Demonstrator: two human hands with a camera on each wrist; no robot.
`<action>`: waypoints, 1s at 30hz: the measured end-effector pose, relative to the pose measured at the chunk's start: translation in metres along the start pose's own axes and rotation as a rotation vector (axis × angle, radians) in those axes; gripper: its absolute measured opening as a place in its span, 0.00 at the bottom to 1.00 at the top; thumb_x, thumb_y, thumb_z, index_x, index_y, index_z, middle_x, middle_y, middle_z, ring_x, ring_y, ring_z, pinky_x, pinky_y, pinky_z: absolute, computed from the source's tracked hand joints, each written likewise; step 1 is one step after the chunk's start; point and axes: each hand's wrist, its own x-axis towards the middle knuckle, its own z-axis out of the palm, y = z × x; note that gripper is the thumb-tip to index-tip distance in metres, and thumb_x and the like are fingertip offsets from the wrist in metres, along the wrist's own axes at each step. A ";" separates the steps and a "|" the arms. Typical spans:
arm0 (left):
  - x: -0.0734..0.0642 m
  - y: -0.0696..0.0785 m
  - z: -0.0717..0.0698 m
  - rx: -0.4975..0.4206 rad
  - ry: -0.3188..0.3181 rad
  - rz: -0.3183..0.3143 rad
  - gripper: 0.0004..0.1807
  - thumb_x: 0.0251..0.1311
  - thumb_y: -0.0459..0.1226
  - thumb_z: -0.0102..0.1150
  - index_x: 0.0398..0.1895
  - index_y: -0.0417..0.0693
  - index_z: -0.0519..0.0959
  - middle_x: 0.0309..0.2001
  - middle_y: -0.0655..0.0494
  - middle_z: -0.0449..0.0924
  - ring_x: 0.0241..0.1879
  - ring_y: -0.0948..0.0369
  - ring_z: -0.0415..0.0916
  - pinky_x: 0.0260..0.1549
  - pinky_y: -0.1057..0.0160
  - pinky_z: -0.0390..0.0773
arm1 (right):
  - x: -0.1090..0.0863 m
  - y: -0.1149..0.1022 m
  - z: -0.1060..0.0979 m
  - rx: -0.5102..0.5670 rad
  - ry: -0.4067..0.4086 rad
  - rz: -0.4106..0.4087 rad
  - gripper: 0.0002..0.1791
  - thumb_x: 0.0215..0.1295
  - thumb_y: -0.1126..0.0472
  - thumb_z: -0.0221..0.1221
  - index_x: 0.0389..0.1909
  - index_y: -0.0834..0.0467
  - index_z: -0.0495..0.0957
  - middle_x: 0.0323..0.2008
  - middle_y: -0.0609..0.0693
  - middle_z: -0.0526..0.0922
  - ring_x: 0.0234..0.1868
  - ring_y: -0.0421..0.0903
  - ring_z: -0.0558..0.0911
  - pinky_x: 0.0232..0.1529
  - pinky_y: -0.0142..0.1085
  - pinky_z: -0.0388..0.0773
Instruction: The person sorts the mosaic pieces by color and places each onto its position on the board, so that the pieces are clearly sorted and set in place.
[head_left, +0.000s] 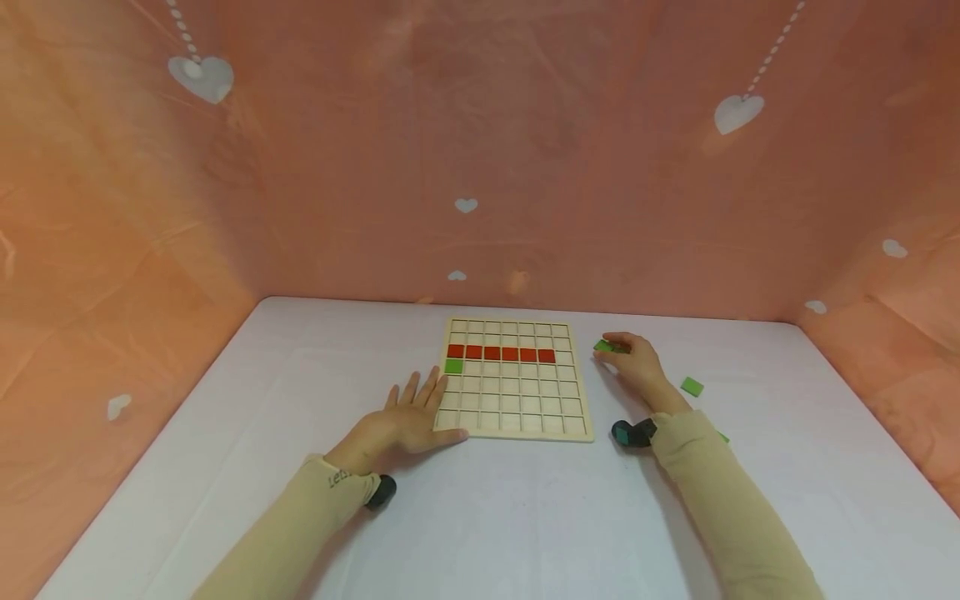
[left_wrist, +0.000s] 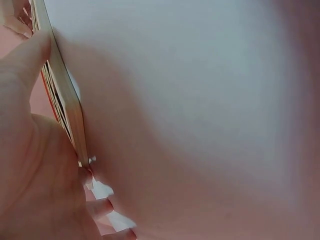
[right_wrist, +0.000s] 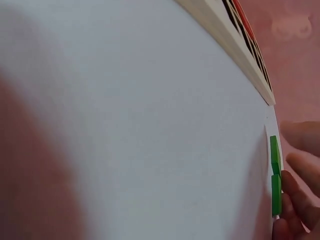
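A pale wooden grid board (head_left: 551, 437) lies flat, with a row of red tiles (head_left: 492, 353) across it and a green tile (head_left: 453, 366) below the row's left end. My left hand (head_left: 408, 425) rests at its lower left corner, fingers spread along the left edge and thumb on the front edge; the left wrist view shows the thumb against the board's rim (left_wrist: 70, 105). Right of the board, my right hand (head_left: 633, 362) is at two green tiles (right_wrist: 275, 156), thumb and index finger apart around one. The hand partly covers the other tile.
Another green tile (head_left: 692, 387) lies right of the right hand, and one more (head_left: 723, 436) shows partly behind the right sleeve. Dark wrist devices (head_left: 633, 433) sit under both wrists. A pinkish cloth with hearts (head_left: 465, 242) stands behind the white table (head_left: 480, 517).
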 end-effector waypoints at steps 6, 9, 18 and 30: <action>-0.001 0.000 0.001 -0.012 0.017 0.010 0.51 0.65 0.62 0.44 0.76 0.39 0.38 0.77 0.45 0.30 0.75 0.42 0.29 0.71 0.40 0.36 | 0.004 0.000 0.001 -0.011 0.014 0.028 0.28 0.65 0.61 0.57 0.63 0.69 0.67 0.62 0.67 0.70 0.60 0.58 0.69 0.62 0.47 0.66; 0.000 0.000 0.001 -0.016 0.016 0.011 0.51 0.65 0.62 0.44 0.76 0.39 0.38 0.77 0.45 0.29 0.75 0.42 0.29 0.71 0.39 0.36 | 0.005 0.001 0.001 -0.035 0.037 0.017 0.26 0.64 0.63 0.58 0.61 0.69 0.69 0.59 0.67 0.72 0.55 0.57 0.71 0.55 0.43 0.69; 0.000 0.000 0.000 -0.016 0.010 0.004 0.51 0.65 0.63 0.44 0.76 0.40 0.37 0.77 0.45 0.28 0.75 0.42 0.28 0.71 0.40 0.36 | 0.007 0.006 0.003 -0.054 0.093 0.006 0.23 0.62 0.63 0.60 0.56 0.69 0.75 0.52 0.66 0.77 0.46 0.53 0.72 0.41 0.33 0.67; 0.000 0.000 -0.001 -0.016 0.007 0.004 0.52 0.64 0.63 0.44 0.76 0.39 0.37 0.77 0.44 0.28 0.75 0.42 0.27 0.70 0.39 0.35 | 0.001 0.004 0.002 -0.040 0.106 -0.011 0.22 0.62 0.61 0.61 0.55 0.68 0.76 0.49 0.65 0.79 0.47 0.53 0.75 0.40 0.32 0.69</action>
